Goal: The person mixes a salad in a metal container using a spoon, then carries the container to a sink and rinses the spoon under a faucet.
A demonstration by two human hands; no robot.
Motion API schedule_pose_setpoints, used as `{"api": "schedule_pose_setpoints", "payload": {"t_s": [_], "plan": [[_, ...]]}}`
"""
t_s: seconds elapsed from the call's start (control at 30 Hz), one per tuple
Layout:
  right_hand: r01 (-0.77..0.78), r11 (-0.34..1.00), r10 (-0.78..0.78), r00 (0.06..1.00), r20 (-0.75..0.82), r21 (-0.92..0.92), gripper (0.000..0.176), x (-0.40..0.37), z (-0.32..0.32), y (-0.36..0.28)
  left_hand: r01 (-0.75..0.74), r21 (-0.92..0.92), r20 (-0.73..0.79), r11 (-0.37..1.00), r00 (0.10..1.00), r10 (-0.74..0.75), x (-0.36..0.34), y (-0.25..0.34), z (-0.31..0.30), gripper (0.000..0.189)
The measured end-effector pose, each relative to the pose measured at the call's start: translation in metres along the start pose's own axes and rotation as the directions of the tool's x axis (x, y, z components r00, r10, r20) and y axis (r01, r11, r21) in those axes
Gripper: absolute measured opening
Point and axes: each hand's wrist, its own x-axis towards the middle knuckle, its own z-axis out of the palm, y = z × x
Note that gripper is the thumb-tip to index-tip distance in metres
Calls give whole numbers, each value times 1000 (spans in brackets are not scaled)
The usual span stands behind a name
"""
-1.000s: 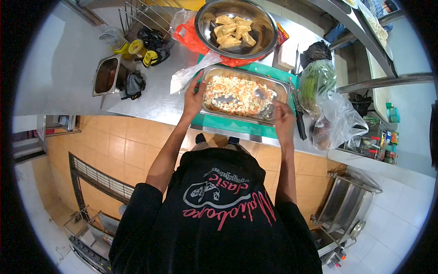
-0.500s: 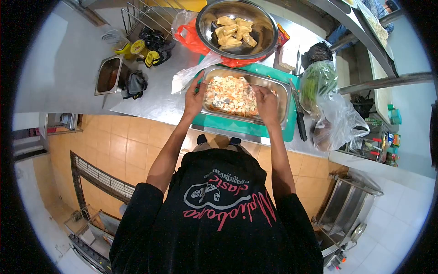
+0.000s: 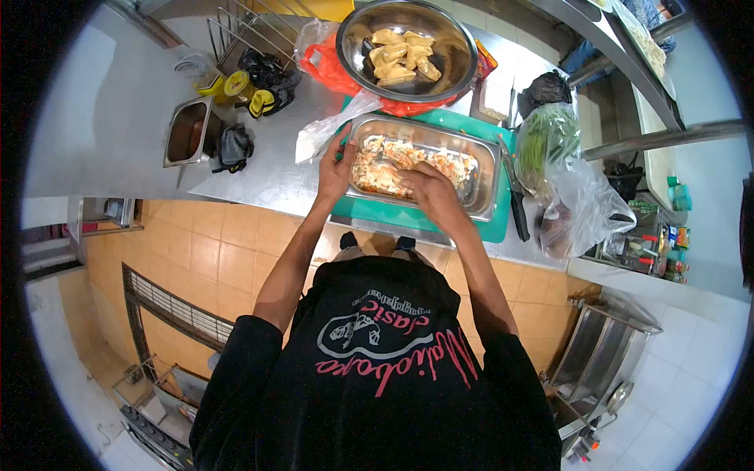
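Observation:
A rectangular steel tray (image 3: 488, 169) rests on a green cutting board (image 3: 496, 226) and holds a chopped white and orange mixture (image 3: 378, 161). My left hand (image 3: 336, 163) is at the tray's left edge, thumb apart from the fingers, against the rim. Inside the tray, my right hand (image 3: 432, 191) reaches down into the mixture near the middle; its fingertips are partly hidden and slightly blurred. Behind the tray stands a round steel bowl (image 3: 350, 69) with pale yellow pieces (image 3: 402, 56) in it.
A black-handled knife (image 3: 518, 212) lies at the board's right edge. Beyond it are bagged green vegetables (image 3: 546, 141) and a clear plastic bag (image 3: 585, 216). Left of the board are a white plastic bag (image 3: 318, 137) and a small steel container (image 3: 188, 133). Part of a person shows at top right.
My right hand has moved left, from the tray's right part to its middle. The mixture, heaped at left and centre before, now spreads farther right. My left hand has stayed at the left edge.

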Motion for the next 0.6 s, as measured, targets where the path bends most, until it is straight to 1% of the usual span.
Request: {"api": "schedule_pose_setpoints", "payload": {"t_s": [0.03, 0.07, 0.1, 0.17, 0.2, 0.27, 0.3, 0.37, 0.4, 0.47, 0.5, 0.53, 0.57, 0.6], "plan": [[-19, 998, 22, 999, -48, 58, 23, -7, -7, 2, 54, -4, 13, 999, 998, -54, 0, 0, -1, 46], [-37, 993, 48, 994, -95, 116, 22, -14, -15, 5, 56, -5, 13, 998, 998, -56, 0, 0, -1, 46], [-39, 993, 50, 994, -93, 115, 22, -20, -24, 6, 51, -8, 13, 999, 999, -51, -1, 0, -1, 46], [-230, 962, 258, 940, -224, 146, 21, -30, -42, 10, 48, -13, 16, 999, 999, -48, -1, 0, 0, 46], [-233, 962, 261, 939, -224, 145, 21, -34, -49, 16, 48, -8, 17, 999, 999, -48, -1, 0, -1, 47], [-387, 920, 351, 883, -312, -60, 20, -42, -63, 27, 48, -4, 26, 999, 999, -48, 0, -1, -1, 47], [-391, 919, 354, 881, -315, -61, 20, -48, -65, 35, 36, -20, 19, 999, 999, -36, 1, -1, 0, 47], [-374, 915, 300, 881, -367, -151, 21, -60, -60, 56, 25, -37, 9, 999, 1000, -25, 2, -2, 2, 47], [-371, 916, 298, 883, -362, -152, 21, -64, -60, 60, 14, -42, -1, 999, 1000, -15, 2, -2, 3, 47], [-513, 857, 475, 825, -307, -53, 22, -75, -57, 65, 8, -43, -22, 999, 1000, -9, 0, -3, 0, 47], [-508, 860, 470, 829, -301, -55, 22, -77, -54, 63, 37, -28, -1, 999, 999, -37, 0, 0, -1, 47], [-521, 827, 560, 799, -220, 213, 24, -79, -51, 61, 63, -13, 20, 998, 998, -63, 0, 2, -2, 46], [-515, 722, 625, 772, -117, 461, 25, -79, -47, 60, 61, -12, 15, 998, 998, -60, 0, 3, -2, 46], [-533, 740, 618, 780, -101, 410, 24, -76, -44, 53, 82, -15, 12, 997, 997, -82, -1, 4, -1, 46]]}}
